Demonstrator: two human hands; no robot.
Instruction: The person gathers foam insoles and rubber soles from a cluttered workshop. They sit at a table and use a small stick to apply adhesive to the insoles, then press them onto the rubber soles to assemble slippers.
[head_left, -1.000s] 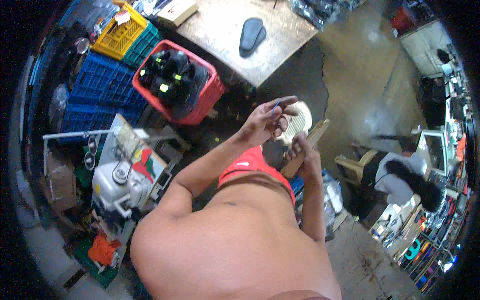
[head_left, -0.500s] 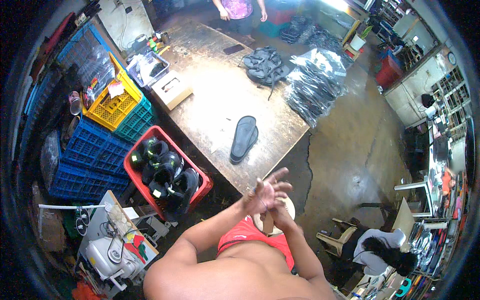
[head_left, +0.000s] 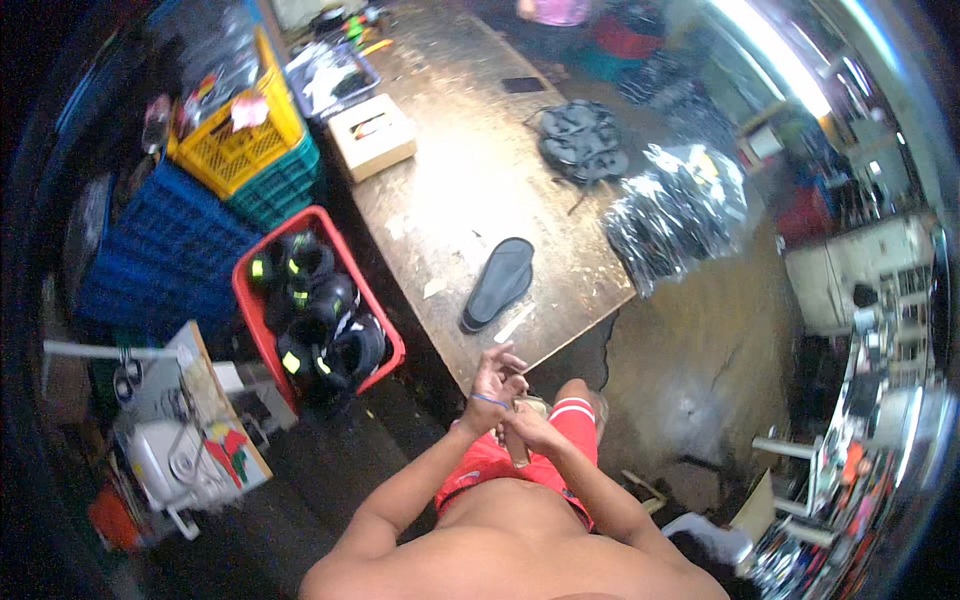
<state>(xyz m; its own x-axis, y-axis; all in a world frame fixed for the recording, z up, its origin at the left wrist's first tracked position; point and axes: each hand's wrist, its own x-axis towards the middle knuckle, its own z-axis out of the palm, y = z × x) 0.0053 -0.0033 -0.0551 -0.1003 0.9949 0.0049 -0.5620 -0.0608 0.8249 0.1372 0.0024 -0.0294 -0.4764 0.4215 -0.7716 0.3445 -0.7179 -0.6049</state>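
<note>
head view: left hand (head_left: 494, 384) forward, fingers (head_left: 504, 357) bent

Blue band (head_left: 489, 399), brown handheld piece (head_left: 516, 448), grey soles (head_left: 503, 280), red shorts (head_left: 575, 430) striped white, yellow crate (head_left: 235, 152)

Glare whitens the tabletop (head_left: 450, 185) — frame corners dark.

Got both arms (head_left: 405, 490) bent in toward lower center frame, left hand (head_left: 496, 379) loosely curled, right hand (head_left: 534, 425) clenched right beside.
</note>
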